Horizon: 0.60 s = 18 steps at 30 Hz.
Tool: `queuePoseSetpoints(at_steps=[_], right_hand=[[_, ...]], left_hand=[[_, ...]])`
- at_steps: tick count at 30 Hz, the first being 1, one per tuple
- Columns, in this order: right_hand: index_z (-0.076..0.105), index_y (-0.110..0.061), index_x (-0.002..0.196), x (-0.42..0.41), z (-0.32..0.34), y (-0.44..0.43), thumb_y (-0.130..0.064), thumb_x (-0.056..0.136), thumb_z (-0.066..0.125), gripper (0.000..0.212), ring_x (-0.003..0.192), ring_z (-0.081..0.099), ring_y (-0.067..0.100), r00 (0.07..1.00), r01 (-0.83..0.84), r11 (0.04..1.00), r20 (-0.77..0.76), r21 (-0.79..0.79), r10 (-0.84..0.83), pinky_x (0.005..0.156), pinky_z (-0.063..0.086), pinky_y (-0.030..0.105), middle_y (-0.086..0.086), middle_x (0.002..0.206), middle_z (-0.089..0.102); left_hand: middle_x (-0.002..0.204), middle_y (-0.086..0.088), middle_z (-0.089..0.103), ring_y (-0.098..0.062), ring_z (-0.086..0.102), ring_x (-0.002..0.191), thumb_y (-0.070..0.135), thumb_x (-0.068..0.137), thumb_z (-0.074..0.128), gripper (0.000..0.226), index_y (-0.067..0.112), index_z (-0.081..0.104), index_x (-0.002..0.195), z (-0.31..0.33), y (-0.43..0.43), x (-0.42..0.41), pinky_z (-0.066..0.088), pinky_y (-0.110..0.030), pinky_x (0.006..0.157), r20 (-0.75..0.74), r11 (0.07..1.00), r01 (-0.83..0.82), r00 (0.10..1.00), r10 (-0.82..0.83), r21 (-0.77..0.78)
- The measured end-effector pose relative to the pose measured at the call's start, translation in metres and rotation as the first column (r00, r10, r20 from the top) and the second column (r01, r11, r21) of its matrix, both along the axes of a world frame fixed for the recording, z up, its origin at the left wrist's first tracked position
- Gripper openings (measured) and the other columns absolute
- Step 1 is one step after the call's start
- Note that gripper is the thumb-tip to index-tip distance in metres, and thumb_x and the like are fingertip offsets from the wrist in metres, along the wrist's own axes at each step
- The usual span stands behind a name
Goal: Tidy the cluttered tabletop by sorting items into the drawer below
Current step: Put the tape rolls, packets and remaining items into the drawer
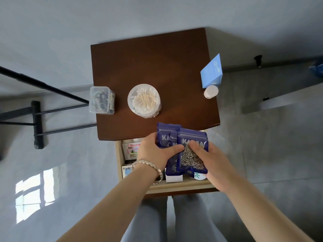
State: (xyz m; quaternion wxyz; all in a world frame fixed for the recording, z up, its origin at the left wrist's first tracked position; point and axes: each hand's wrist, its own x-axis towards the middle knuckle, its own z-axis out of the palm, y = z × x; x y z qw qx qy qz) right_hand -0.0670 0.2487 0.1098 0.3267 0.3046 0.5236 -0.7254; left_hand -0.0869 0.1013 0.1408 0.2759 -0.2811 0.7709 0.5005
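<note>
Both hands are gripping a small stack of glossy dark-blue zip pouches (pixel 185 149) at lower centre of the frame, over the open drawer (pixel 120 161) and just below the tabletop's (pixel 153 67) near edge. The left hand (pixel 153 151) is clasping the stack's left side, thumb lying across the front; the right hand (pixel 209 165) is holding the right side, thumb pressing on the front pouch. The pouches are flat rectangles with their long axis running up and down the frame, white-lettered tops pointing toward the tabletop; a silvery metal chain is showing through the front one's clear window. A beaded bracelet (pixel 148 165) is circling the left wrist. On the smooth brown wooden tabletop are standing a round clear tub of cotton swabs (pixel 144 100), a clear lidded plastic box (pixel 101 100) at the left edge, a light-blue carton (pixel 211 71) and a small white jar (pixel 211 92) at the right.
</note>
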Motion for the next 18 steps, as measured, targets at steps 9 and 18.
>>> queuePoseSetpoints(at_steps=[9, 18], right_hand=[[0.056, -0.02, 0.117, 0.042, -0.038, -0.029, -0.043, 0.069, 0.062, 0.053, 0.098, 0.066, 0.025, 0.99, -0.085, 0.996, 0.114, -0.037, 0.088, 0.085, 0.055, 0.037, 0.007, 0.106, 0.069], [0.054, -0.029, 0.102, 0.051, -0.074, -0.092, -0.017, 0.081, 0.065, 0.026, 0.085, 0.065, -0.003, 0.996, 0.04, 0.965, -0.092, 0.258, -0.017, 0.063, 0.053, 0.015, -0.014, 0.093, 0.066]], left_hand=[[0.091, 0.005, 0.057, -0.016, 0.055, 0.089, 0.045, 0.095, 0.034, 0.032, 0.022, 0.046, 0.114, -0.065, -0.002, 0.057, 0.044, -0.03, 0.087, 0.196, 0.996, 0.09, 0.976, -0.089, 0.006], [0.127, -0.017, 0.056, -0.039, 0.047, 0.121, 0.068, 0.087, 0.023, 0.073, 0.013, 0.05, 0.128, -0.117, -0.053, 0.074, 0.026, -0.058, 0.108, 0.78, 0.138, -0.949, 0.312, 0.543, 0.283]])
